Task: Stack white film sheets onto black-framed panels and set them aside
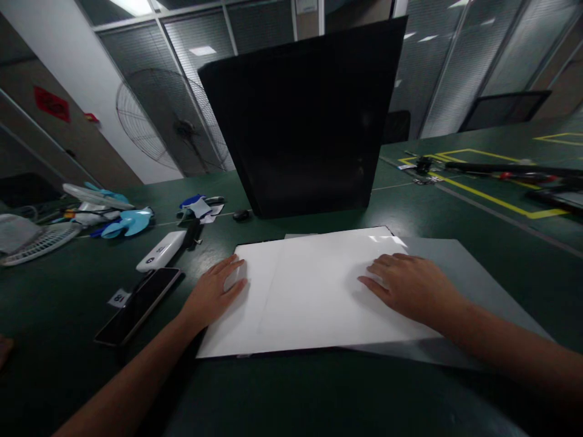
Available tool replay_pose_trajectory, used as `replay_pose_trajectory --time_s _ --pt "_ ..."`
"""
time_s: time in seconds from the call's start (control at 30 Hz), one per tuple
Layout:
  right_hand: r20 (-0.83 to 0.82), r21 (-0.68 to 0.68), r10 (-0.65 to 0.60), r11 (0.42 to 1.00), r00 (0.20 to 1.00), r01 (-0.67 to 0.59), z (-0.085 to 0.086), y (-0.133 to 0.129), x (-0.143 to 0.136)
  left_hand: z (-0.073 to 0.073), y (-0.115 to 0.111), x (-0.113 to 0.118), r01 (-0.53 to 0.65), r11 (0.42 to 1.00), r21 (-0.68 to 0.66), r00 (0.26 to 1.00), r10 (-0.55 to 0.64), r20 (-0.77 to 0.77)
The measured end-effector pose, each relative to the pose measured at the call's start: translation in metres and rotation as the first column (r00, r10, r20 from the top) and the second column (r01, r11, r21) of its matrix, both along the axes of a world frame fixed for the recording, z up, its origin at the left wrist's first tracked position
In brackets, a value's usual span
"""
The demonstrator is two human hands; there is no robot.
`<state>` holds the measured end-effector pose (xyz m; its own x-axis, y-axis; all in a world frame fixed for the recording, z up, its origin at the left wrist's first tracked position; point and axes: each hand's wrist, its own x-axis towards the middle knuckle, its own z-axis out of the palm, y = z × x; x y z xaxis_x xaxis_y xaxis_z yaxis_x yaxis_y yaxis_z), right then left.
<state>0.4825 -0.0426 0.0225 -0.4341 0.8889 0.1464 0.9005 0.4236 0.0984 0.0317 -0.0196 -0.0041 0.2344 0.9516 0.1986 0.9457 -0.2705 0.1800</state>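
1. White sheet (310,297) lies flat on green table (282,394).
2. Left hand (213,294): unclenched, fingers spread at sheet's left edge.
3. Right hand (412,285): unclenched, palm down on sheet's right part.
4. Phone (139,306): left of sheet.
5. Black panel (310,127): upright beyond sheet.

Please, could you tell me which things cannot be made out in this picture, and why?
All in the head view:
- Palms of left hand and right hand: turned away from the camera.
- Part of grey sheet: covered by white board.
- Whatever stands directly behind black panel: blocked by it.
- Red sign's marks: blurred, too small.
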Motion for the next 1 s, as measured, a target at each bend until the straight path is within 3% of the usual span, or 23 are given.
replay_pose_trajectory --time_s 0.2,0.43,0.57,0.67,0.77,1.0 --pt "-0.159 -0.106 0.159 0.978 0.974 -0.177 -0.003 -0.009 -0.013 -0.001 0.0 -0.001 0.011 1.0 0.006 0.999 -0.012 0.036" --pt "-0.348 -0.306 0.133 0.92 0.928 -0.247 0.002 -0.011 -0.014 0.0 0.0 -0.003 0.002 1.0 -0.021 1.0 -0.001 0.02" --pt "-0.371 -0.167 0.132 0.964 0.919 -0.206 -0.002 -0.004 -0.006 -0.002 0.001 -0.003 -0.004 1.0 -0.025 1.0 0.004 0.024" --pt "-0.33 -0.011 0.081 0.996 0.94 -0.09 -0.008 0.006 0.003 -0.004 0.002 -0.006 0.015 1.0 -0.009 0.999 -0.015 0.042" --pt "-0.283 0.024 0.025 1.0 0.959 -0.019 -0.01 0.014 0.009 -0.005 0.003 -0.009 0.024 1.0 0.009 0.998 -0.024 0.054" --pt "-0.241 0.033 0.132 0.991 0.962 -0.128 -0.011 0.014 0.007 -0.007 0.003 -0.008 0.008 1.0 0.024 0.997 -0.01 0.08"
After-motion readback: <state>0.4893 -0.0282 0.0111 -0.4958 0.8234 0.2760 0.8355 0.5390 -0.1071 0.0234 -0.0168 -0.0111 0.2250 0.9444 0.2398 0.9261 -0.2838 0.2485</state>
